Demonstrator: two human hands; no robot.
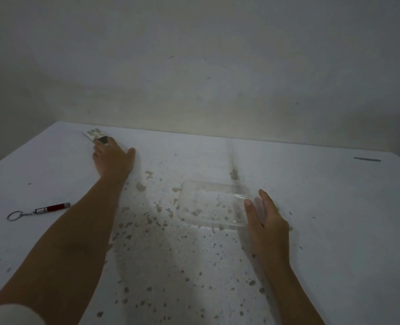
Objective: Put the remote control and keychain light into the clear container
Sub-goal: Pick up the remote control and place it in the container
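Remote control (95, 135) at far left of the white stained desk (335, 207), near the back edge; its near end under the fingertips of the left hand (113, 160). Left arm stretched far forward, palm down, fingers flat on the remote, thumb spread to the side; not closed around anything. Keychain light (51, 208), red and silver with a ring, lying on the desk left of the left forearm, well apart from both hands. Clear container (211, 202) in the middle of the desk, empty. Right hand (265, 219) just at its right edge, open, fingers loosely extended, thumb at the rim; real contact not clear.
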